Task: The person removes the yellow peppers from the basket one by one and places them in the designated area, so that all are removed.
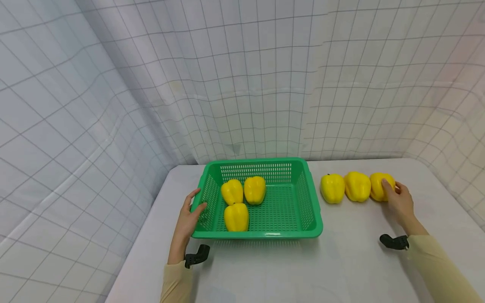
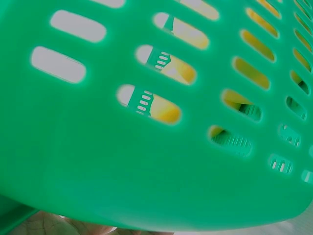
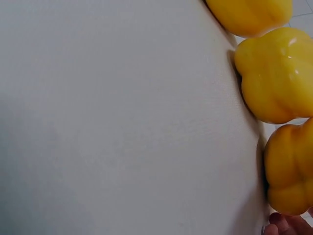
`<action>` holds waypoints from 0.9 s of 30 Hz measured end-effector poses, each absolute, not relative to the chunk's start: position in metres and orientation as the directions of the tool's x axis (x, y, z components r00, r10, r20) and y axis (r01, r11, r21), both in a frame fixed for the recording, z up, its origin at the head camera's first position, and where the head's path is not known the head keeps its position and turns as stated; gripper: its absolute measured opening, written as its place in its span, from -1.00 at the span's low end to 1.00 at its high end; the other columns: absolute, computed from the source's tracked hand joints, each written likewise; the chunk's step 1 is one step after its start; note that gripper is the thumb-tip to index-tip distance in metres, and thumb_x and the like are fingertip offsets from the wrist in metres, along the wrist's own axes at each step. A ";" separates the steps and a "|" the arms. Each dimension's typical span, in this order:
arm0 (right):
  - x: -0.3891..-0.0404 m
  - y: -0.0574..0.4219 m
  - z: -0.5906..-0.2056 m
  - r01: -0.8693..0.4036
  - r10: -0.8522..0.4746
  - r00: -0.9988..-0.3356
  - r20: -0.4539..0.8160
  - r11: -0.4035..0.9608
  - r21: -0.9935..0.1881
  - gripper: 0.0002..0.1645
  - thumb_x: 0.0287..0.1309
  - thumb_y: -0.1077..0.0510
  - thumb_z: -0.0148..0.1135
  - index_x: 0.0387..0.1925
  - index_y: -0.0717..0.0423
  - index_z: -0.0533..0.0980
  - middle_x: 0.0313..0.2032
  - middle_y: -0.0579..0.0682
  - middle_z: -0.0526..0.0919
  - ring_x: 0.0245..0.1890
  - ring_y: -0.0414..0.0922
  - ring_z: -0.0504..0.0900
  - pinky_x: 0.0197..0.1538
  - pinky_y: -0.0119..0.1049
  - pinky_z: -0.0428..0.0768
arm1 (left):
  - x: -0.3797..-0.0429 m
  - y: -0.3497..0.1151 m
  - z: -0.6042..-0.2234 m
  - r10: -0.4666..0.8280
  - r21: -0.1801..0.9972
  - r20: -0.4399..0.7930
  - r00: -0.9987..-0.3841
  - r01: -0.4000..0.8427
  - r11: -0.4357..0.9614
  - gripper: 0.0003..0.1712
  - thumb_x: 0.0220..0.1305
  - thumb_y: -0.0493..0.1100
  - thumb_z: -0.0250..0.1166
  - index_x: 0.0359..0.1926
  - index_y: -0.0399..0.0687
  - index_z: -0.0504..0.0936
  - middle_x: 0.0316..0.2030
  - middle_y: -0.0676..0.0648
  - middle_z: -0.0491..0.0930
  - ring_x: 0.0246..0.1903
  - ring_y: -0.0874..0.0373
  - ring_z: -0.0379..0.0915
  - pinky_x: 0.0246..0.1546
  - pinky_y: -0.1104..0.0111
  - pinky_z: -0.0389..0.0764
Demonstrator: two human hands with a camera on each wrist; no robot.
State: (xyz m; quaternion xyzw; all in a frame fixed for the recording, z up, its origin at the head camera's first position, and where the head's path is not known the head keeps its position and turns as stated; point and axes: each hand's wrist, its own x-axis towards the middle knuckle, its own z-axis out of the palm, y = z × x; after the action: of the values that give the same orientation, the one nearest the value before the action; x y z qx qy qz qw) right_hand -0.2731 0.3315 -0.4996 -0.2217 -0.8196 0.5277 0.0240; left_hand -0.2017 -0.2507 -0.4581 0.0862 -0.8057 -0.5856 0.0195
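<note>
A green plastic basket with slotted walls stands on the table, holding three yellow bell peppers, among them a front one. My left hand grips the basket's left rim, thumb over the inside edge and fingers outside. The left wrist view is filled by the basket's wall, with part of the hand below it. To the right of the basket, three more yellow peppers lie in a row. My right hand holds the rightmost pepper from its right side; its fingertips show beside that pepper in the right wrist view.
Left of the held pepper sit the middle pepper and another pepper, close together. White gridded sheeting hangs behind and to the left of the white table. Each wrist wears a black camera mount.
</note>
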 end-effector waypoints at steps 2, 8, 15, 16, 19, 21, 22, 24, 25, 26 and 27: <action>-0.272 0.329 -0.499 0.310 0.411 -0.898 -0.154 0.345 -0.886 0.07 0.27 -0.36 -0.17 0.43 0.36 -0.18 0.35 0.44 -0.08 0.31 0.33 0.00 0.27 0.14 0.07 | -0.202 -0.251 -0.458 -0.162 0.947 -0.068 -0.985 -0.115 0.301 -0.37 0.40 -0.05 0.12 0.42 0.25 0.14 0.15 -0.27 0.34 -0.13 -0.13 0.42 -0.25 0.19 0.49; -0.272 0.317 -0.493 0.150 0.534 -0.837 0.121 0.436 -0.888 -0.21 0.27 -0.12 0.03 0.35 0.29 0.16 0.24 0.35 0.12 0.20 0.22 0.08 0.14 0.13 -0.01 | -0.203 -0.251 -0.458 -0.160 0.945 -0.059 -0.985 -0.107 0.308 -0.38 0.40 -0.06 0.11 0.42 0.23 0.14 0.18 -0.26 0.31 -0.09 -0.14 0.38 -0.21 0.16 0.46; -0.278 0.282 -0.468 -0.111 0.520 -0.750 0.409 0.510 -0.853 -0.48 0.19 0.11 0.18 0.13 0.29 0.41 0.09 0.24 0.29 0.01 0.01 0.20 0.02 -0.19 0.08 | -0.202 -0.250 -0.457 -0.164 0.949 -0.063 -0.985 -0.110 0.297 -0.38 0.40 -0.06 0.12 0.41 0.24 0.15 0.16 -0.26 0.32 -0.11 -0.14 0.39 -0.23 0.18 0.48; -0.278 0.275 -0.463 -0.136 0.505 -0.752 0.424 0.511 -0.849 -0.49 0.19 0.13 0.19 0.12 0.30 0.42 0.08 0.22 0.30 0.00 0.00 0.22 -0.01 -0.25 0.11 | -0.202 -0.250 -0.458 -0.163 0.949 -0.064 -0.985 -0.111 0.296 -0.38 0.40 -0.06 0.12 0.41 0.24 0.15 0.16 -0.26 0.32 -0.11 -0.14 0.39 -0.23 0.18 0.48; -0.279 0.255 -0.449 -0.221 0.451 -0.766 0.458 0.485 -0.846 -0.52 0.19 0.17 0.20 0.10 0.32 0.43 0.07 0.17 0.36 -0.02 -0.03 0.31 -0.07 -0.36 0.19 | -0.201 -0.251 -0.458 -0.160 0.949 -0.064 -0.985 -0.110 0.296 -0.38 0.40 -0.05 0.12 0.42 0.23 0.14 0.16 -0.27 0.32 -0.11 -0.13 0.39 -0.23 0.18 0.48; -0.279 0.243 -0.441 -0.251 0.413 -0.790 0.454 0.458 -0.853 -0.53 0.22 0.15 0.19 0.11 0.31 0.43 0.06 0.09 0.40 -0.04 -0.11 0.35 -0.11 -0.40 0.23 | -0.201 -0.251 -0.458 -0.160 0.949 -0.064 -0.985 -0.110 0.296 -0.37 0.40 -0.05 0.12 0.42 0.23 0.14 0.16 -0.28 0.33 -0.11 -0.14 0.40 -0.24 0.17 0.49; -0.279 0.237 -0.437 -0.267 0.391 -0.800 0.455 0.447 -0.854 -0.54 0.23 0.14 0.18 0.10 0.30 0.43 0.03 0.06 0.43 -0.06 -0.15 0.37 -0.11 -0.40 0.24 | -0.201 -0.251 -0.458 -0.161 0.949 -0.063 -0.985 -0.109 0.297 -0.37 0.40 -0.05 0.12 0.42 0.23 0.14 0.16 -0.27 0.32 -0.11 -0.14 0.39 -0.24 0.17 0.49; -0.279 0.225 -0.430 -0.297 0.346 -0.819 0.458 0.428 -0.854 -0.57 0.26 0.12 0.17 0.08 0.27 0.45 -0.05 0.00 0.49 -0.13 -0.24 0.41 -0.12 -0.42 0.28 | -0.201 -0.250 -0.459 -0.163 0.948 -0.060 -0.985 -0.108 0.300 -0.37 0.40 -0.05 0.12 0.41 0.23 0.14 0.17 -0.27 0.32 -0.12 -0.13 0.39 -0.24 0.17 0.49; -0.279 0.219 -0.426 -0.316 0.322 -0.824 0.467 0.423 -0.849 -0.60 0.27 0.12 0.16 0.06 0.27 0.47 -0.10 -0.05 0.51 -0.17 -0.26 0.42 -0.13 -0.43 0.30 | -0.202 -0.250 -0.459 -0.165 0.948 -0.059 -0.985 -0.107 0.300 -0.38 0.40 -0.06 0.12 0.41 0.24 0.15 0.17 -0.27 0.32 -0.12 -0.14 0.40 -0.24 0.17 0.49; -0.276 0.212 -0.418 -0.338 0.297 -0.828 0.476 0.414 -0.845 -0.62 0.27 0.14 0.15 0.03 0.30 0.48 -0.17 -0.08 0.53 -0.22 -0.29 0.43 -0.15 -0.45 0.32 | -0.202 -0.250 -0.460 -0.166 0.948 -0.058 -0.984 -0.107 0.301 -0.38 0.40 -0.07 0.12 0.41 0.24 0.15 0.17 -0.27 0.32 -0.12 -0.14 0.40 -0.24 0.17 0.49; -0.272 0.204 -0.410 -0.357 0.270 -0.832 0.485 0.409 -0.840 -0.65 0.28 0.16 0.14 0.00 0.32 0.49 -0.23 -0.08 0.54 -0.27 -0.29 0.44 -0.18 -0.47 0.34 | -0.202 -0.250 -0.460 -0.167 0.947 -0.056 -0.984 -0.106 0.304 -0.38 0.39 -0.07 0.12 0.41 0.25 0.15 0.17 -0.27 0.31 -0.12 -0.14 0.39 -0.24 0.17 0.49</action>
State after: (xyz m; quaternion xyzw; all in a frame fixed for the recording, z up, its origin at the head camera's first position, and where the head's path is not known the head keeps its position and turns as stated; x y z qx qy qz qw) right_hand -0.2722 0.2043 -0.4105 0.0273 -0.7882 0.5427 0.2889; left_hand -0.2021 -0.2499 -0.4599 0.0844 -0.8071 -0.5838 0.0261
